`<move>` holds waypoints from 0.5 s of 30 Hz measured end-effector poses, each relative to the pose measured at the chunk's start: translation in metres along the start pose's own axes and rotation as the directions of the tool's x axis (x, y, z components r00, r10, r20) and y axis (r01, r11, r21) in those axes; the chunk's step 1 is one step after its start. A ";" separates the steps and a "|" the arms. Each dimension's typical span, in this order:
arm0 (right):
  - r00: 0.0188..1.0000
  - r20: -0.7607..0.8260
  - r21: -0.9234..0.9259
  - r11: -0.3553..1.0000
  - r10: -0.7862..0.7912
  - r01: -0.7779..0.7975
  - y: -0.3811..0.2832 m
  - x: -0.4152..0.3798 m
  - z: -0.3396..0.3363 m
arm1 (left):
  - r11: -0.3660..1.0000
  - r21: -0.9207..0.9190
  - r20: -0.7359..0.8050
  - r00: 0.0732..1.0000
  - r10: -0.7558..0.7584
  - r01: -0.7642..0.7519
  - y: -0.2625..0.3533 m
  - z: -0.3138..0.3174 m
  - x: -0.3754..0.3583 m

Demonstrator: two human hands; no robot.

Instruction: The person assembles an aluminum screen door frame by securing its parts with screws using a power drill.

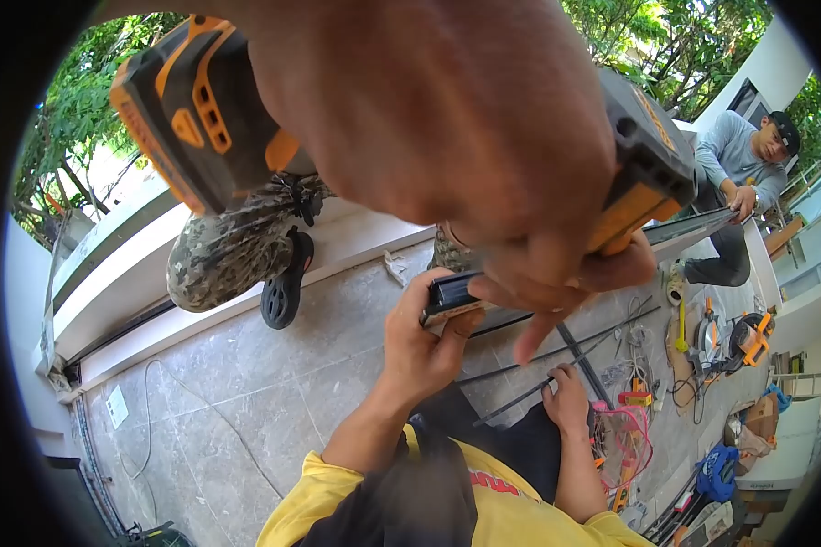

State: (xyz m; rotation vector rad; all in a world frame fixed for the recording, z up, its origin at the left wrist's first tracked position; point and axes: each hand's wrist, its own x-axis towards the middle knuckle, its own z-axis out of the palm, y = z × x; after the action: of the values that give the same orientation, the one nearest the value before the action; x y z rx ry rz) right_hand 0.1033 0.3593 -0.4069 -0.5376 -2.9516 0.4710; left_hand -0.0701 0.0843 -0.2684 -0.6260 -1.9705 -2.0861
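My left hand grips the end of a dark metal profile, with the thumb pressed along its side. Lower right, my right hand is beside my dark trouser leg, near a thin dark strip; its fingers are slightly bent and apart, with nothing visibly held. Very near the camera, a co-worker's hand, partly blurred, is around an orange and black power tool, whose other end shows at the right. That hand's fingers reach down beside the profile and hide part of it.
Camouflage trousers and a black shoe are at the left. A person in grey crouches at the upper right, holding a long profile. Cables, an orange saw, a pink cord and a blue bag lie at the right.
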 end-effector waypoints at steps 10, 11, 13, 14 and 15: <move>1.000 -0.010 0.028 0.999 0.030 -0.030 0.002 0.001 -0.001 | 0.997 -0.031 -0.012 0.997 0.072 -0.072 -0.004 0.004 0.003; 0.999 -0.008 0.028 0.999 0.031 -0.030 0.001 0.001 -0.001 | 0.996 0.007 -0.016 0.996 0.089 -0.089 -0.005 0.004 0.002; 1.000 -0.013 0.032 0.999 0.025 -0.024 0.001 0.001 -0.001 | 0.994 0.044 -0.020 0.994 0.106 -0.105 -0.005 0.003 0.001; 1.000 -0.015 0.032 0.999 0.025 -0.025 0.001 0.002 -0.001 | 0.999 -0.008 -0.017 0.999 0.050 -0.050 -0.005 0.002 0.002; 1.000 -0.017 0.032 0.999 0.026 -0.025 0.001 0.001 -0.001 | 0.998 -0.060 -0.011 1.000 -0.006 0.005 -0.005 0.002 0.001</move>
State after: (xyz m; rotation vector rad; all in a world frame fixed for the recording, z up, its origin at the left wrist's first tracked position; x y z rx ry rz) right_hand 0.1029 0.3607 -0.4059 -0.5737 -2.9192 0.5123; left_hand -0.0729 0.0865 -0.2722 -0.6191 -1.9125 -2.1544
